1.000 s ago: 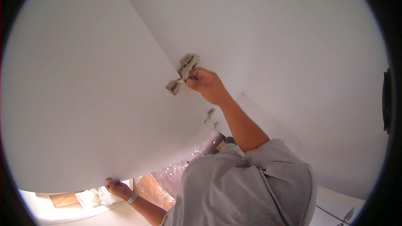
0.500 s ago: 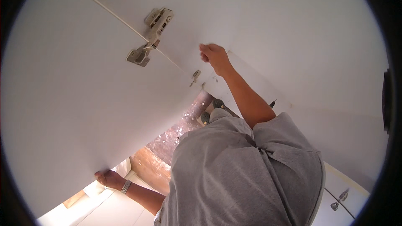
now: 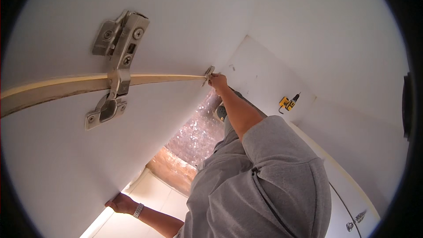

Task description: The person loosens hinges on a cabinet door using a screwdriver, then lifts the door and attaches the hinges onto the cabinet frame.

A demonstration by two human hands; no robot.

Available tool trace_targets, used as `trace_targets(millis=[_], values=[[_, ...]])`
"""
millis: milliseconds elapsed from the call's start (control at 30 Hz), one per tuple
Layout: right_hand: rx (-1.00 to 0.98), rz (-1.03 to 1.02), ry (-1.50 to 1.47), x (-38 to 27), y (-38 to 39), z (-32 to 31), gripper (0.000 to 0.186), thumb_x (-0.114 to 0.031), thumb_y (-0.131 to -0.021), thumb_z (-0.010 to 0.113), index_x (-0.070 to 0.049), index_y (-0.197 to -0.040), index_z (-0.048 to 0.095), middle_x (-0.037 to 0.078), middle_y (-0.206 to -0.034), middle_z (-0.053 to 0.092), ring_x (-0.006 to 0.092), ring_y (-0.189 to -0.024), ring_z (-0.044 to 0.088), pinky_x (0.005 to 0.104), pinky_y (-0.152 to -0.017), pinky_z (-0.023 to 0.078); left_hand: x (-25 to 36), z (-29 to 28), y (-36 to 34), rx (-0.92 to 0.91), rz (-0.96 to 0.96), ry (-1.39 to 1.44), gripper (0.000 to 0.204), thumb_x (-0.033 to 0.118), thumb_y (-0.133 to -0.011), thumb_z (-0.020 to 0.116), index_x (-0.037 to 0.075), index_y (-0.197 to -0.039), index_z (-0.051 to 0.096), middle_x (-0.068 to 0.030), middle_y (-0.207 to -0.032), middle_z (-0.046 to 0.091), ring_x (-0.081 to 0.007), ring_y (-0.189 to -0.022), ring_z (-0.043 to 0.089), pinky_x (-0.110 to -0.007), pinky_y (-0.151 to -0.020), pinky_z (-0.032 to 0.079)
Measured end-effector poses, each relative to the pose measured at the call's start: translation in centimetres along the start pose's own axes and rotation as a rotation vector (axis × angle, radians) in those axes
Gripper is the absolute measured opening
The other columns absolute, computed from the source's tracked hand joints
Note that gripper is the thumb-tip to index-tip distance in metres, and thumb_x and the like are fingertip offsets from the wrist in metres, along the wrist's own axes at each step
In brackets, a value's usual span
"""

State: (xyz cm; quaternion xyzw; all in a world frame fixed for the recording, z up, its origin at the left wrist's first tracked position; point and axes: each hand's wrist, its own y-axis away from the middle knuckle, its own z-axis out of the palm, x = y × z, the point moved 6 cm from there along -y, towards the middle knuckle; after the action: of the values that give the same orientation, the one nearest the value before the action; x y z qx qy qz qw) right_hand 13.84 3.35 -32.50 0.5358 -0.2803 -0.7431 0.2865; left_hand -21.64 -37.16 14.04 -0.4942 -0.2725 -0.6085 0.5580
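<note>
A white cabinet door (image 3: 145,150) stands open at the left, joined to a white side panel (image 3: 185,22) by metal hinges. My left hand (image 3: 121,204), with a metal watch on its wrist, grips the door's free edge at the lower left. My right hand (image 3: 218,83) is closed at the small far hinge (image 3: 208,73), its fingertips partly hidden. The large near hinge (image 3: 120,64) bridges the gap, with one plate on the panel and its cup on the door. No hand touches that near hinge.
A yellow and black power drill (image 3: 288,102) lies on a white cabinet surface to the right. Shiny plastic sheeting (image 3: 194,134) covers the floor between the door and my body. White cabinet doors with a lock (image 3: 350,226) appear at the lower right.
My right hand has come down to the far hinge. The near hinge looks larger, and a gap along the door's hinged edge now shows. The drill has come into fuller view.
</note>
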Motion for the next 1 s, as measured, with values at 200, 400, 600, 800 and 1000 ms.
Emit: trace_targets(millis=[200, 400, 600, 800, 1000], values=[[0.087, 0.062, -0.090, -1.1, 1.2, 0.2, 0.017, -0.014, -0.090, 0.064, 0.001, -0.098, 0.066, 0.006, -0.081, 0.064, 0.0143, -0.070, 0.061, 0.0281, -0.066, 0.056, 0.0, 0.4, -0.4, -0.029, 0.003, 0.018, 0.069, 0.040, -0.072, 0.078, 0.002, -0.124, 0.052, -0.0130, -0.130, 0.050, -0.0310, -0.122, 0.044, -0.048, -0.108, 0.033], [0.086, 0.057, -0.011, -1.8, 1.5, -0.8, 0.026, -0.021, -0.089, 0.065, 0.001, -0.102, 0.064, 0.007, -0.086, 0.065, 0.0156, -0.071, 0.063, 0.0302, -0.063, 0.055, -0.2, 0.1, -0.7, 0.000, 0.026, 0.017, 0.066, 0.040, -0.075, 0.076, 0.003, -0.124, 0.052, -0.0135, -0.132, 0.049, -0.0318, -0.124, 0.043, -0.048, -0.109, 0.032], [0.171, 0.068, -0.092, -1.5, 1.6, -1.1, 0.031, -0.033, -0.092, 0.060, -0.004, -0.099, 0.066, 0.004, -0.080, 0.065, 0.0139, -0.065, 0.060, 0.0278, -0.059, 0.048, 0.0, 0.5, -0.8, -0.070, 0.029, 0.043, 0.058, 0.037, -0.079, 0.073, 0.003, -0.122, 0.054, -0.0140, -0.131, 0.050, -0.0320, -0.124, 0.044, -0.048, -0.108, 0.033], [0.090, -0.060, -0.252, -0.9, -0.5, -1.1, 0.022, -0.022, -0.092, 0.062, -0.001, -0.087, 0.066, 0.004, -0.070, 0.062, 0.0111, -0.059, 0.055, 0.0239, -0.054, 0.043, -0.2, -1.3, -1.7, 0.023, 0.039, 0.015, 0.067, 0.043, -0.077, 0.072, 0.002, -0.126, 0.051, -0.0146, -0.135, 0.047, -0.0321, -0.126, 0.042, -0.047, -0.110, 0.032], [0.131, -0.029, -0.136, -1.7, -0.5, -1.2, 0.025, -0.020, -0.090, 0.065, 0.004, -0.084, 0.067, 0.005, -0.065, 0.060, 0.0112, -0.055, 0.052, 0.0253, -0.049, 0.042, 0.0, -0.5, -1.1, -0.081, 0.006, -0.017, 0.067, 0.045, -0.078, 0.071, 0.001, -0.124, 0.052, -0.0141, -0.134, 0.048, -0.0307, -0.125, 0.043, -0.046, -0.108, 0.033]])
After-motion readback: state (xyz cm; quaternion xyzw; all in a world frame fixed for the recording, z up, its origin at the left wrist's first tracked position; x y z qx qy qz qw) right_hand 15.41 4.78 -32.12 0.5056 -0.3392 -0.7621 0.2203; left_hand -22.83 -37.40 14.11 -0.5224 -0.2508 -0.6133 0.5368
